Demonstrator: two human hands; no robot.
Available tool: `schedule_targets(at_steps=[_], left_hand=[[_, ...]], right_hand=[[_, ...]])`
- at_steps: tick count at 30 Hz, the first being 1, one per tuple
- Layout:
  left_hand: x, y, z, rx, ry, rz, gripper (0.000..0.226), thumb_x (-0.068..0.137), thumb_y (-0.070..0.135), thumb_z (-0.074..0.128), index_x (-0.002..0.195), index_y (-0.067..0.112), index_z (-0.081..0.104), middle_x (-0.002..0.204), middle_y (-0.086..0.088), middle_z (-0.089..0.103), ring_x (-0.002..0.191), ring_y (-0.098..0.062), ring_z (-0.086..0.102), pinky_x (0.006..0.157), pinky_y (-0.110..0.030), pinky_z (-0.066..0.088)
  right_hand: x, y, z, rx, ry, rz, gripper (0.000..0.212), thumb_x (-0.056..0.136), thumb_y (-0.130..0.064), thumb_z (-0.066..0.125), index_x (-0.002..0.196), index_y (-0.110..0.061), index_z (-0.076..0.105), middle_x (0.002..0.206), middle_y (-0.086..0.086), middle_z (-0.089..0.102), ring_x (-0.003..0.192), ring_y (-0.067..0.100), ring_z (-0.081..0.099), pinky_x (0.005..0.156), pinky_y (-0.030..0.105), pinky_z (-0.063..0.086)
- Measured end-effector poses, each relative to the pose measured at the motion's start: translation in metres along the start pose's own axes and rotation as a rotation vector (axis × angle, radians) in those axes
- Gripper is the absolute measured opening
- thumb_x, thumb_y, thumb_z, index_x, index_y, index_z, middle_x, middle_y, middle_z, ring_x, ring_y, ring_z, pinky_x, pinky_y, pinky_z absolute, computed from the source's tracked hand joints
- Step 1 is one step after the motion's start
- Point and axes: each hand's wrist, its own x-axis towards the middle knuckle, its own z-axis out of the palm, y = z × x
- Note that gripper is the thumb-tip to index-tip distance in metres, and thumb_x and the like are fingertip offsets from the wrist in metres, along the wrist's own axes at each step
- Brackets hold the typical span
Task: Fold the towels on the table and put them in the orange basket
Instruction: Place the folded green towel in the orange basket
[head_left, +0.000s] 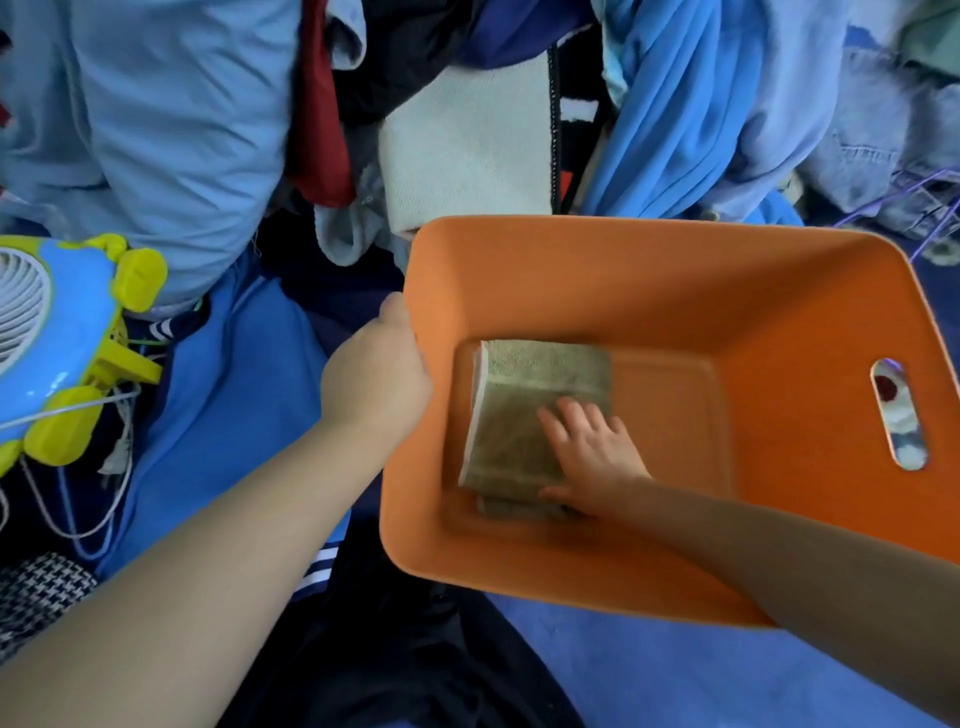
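Your right hand (592, 457) flat on folded olive towel (524, 410) in orange basket (623, 270), frame centre; left hand (376, 374) grips rim. White towel (467, 156) upper centre looks left.

Both forearms bare, no sleeves; left hand (376, 371), right hand (589, 460) ungloved, without rings.

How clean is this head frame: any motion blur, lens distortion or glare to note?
Head view: wide-angle bending curves the orange basket rim and stretches the forearms at the frame edges; the right hand on the folded towel is slightly smeared; the left hand at the rim is softened too; lighting is even, soft shadow inside the basket, no glare.
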Motion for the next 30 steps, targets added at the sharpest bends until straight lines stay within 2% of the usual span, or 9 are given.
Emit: schedule_targets(at_steps=[2, 5, 9, 12, 16, 20, 24, 27, 30], left_hand=[[0.0, 0.001, 0.002, 0.029, -0.013, 0.005, 0.022, 0.09, 0.003, 0.046, 0.112, 0.003, 0.041, 0.056, 0.003, 0.032, 0.047, -0.011, 0.031, 0.039, -0.026, 0.018], [0.0, 0.0, 0.004, 0.043, -0.015, -0.001, 0.031, 0.091, 0.004, 0.046, 0.121, 0.002, 0.039, 0.057, 0.004, 0.031, 0.047, -0.01, 0.03, 0.04, -0.025, 0.019], [-0.001, -0.001, 0.003, 0.068, -0.029, 0.006, 0.037, 0.091, 0.004, 0.046, 0.126, 0.001, 0.036, 0.056, 0.004, 0.03, 0.046, -0.009, 0.03, 0.04, -0.025, 0.018], [0.0, -0.002, 0.003, 0.081, -0.037, 0.006, 0.033, 0.091, 0.004, 0.046, 0.123, 0.001, 0.037, 0.055, 0.003, 0.03, 0.046, -0.01, 0.029, 0.039, -0.025, 0.018], [0.002, 0.0, 0.003, 0.095, -0.049, -0.003, 0.031, 0.091, 0.003, 0.045, 0.122, 0.0, 0.038, 0.055, 0.002, 0.03, 0.045, -0.011, 0.029, 0.039, -0.025, 0.017], [0.002, 0.002, 0.004, 0.106, -0.048, -0.007, 0.035, 0.092, 0.003, 0.044, 0.125, 0.0, 0.036, 0.055, 0.002, 0.03, 0.045, -0.011, 0.029, 0.039, -0.025, 0.016], [0.003, 0.0, 0.006, 0.106, -0.04, -0.014, 0.033, 0.091, 0.002, 0.044, 0.123, 0.0, 0.037, 0.054, 0.002, 0.031, 0.044, -0.011, 0.029, 0.039, -0.025, 0.017], [0.004, -0.001, 0.007, 0.085, -0.038, -0.029, 0.029, 0.091, 0.002, 0.044, 0.119, 0.0, 0.039, 0.053, 0.001, 0.032, 0.044, -0.011, 0.03, 0.039, -0.025, 0.018], [0.002, 0.0, 0.008, 0.076, -0.032, -0.035, 0.031, 0.091, 0.003, 0.044, 0.121, 0.0, 0.039, 0.053, 0.002, 0.032, 0.044, -0.011, 0.03, 0.039, -0.026, 0.016]], right_hand=[[0.0, -0.005, 0.001, -0.192, -0.04, -0.205, 0.078, 0.081, -0.046, 0.061, 0.141, -0.015, 0.022, 0.144, 0.012, 0.026, 0.132, 0.031, 0.026, 0.106, 0.044, 0.029], [0.005, -0.017, 0.003, -0.319, -0.117, -0.288, 0.057, 0.087, -0.021, 0.056, 0.136, -0.009, 0.029, 0.139, 0.014, 0.032, 0.125, 0.032, 0.034, 0.098, 0.043, 0.037], [0.009, -0.02, -0.003, -0.323, -0.129, -0.326, 0.038, 0.09, -0.003, 0.045, 0.127, -0.006, 0.038, 0.132, 0.016, 0.038, 0.114, 0.033, 0.044, 0.074, 0.038, 0.046], [0.005, -0.006, -0.013, -0.289, -0.049, -0.407, 0.03, 0.091, -0.004, 0.04, 0.121, -0.005, 0.041, 0.129, 0.016, 0.039, 0.108, 0.032, 0.046, 0.064, 0.037, 0.045], [0.001, 0.013, -0.009, -0.419, -0.152, -0.539, 0.028, 0.093, -0.012, 0.041, 0.12, -0.006, 0.043, 0.132, 0.015, 0.039, 0.114, 0.032, 0.042, 0.071, 0.04, 0.046], [-0.001, 0.017, 0.014, -0.487, -0.302, -0.568, 0.043, 0.094, -0.024, 0.042, 0.132, -0.007, 0.035, 0.148, 0.016, 0.023, 0.131, 0.032, 0.029, 0.1, 0.045, 0.035], [-0.002, 0.02, 0.009, -0.285, -0.243, -0.455, 0.055, 0.091, -0.045, 0.041, 0.135, -0.012, 0.035, 0.148, 0.01, 0.028, 0.134, 0.027, 0.028, 0.11, 0.044, 0.025], [-0.001, 0.028, 0.0, -0.028, -0.038, -0.045, 0.054, 0.09, -0.04, 0.047, 0.137, -0.017, 0.032, 0.143, 0.008, 0.03, 0.131, 0.029, 0.031, 0.105, 0.044, 0.034], [-0.001, 0.037, 0.0, 0.219, -0.135, 0.255, 0.072, 0.089, -0.037, 0.054, 0.145, -0.02, 0.012, 0.136, 0.016, 0.034, 0.118, 0.032, 0.046, 0.093, 0.04, 0.047]])
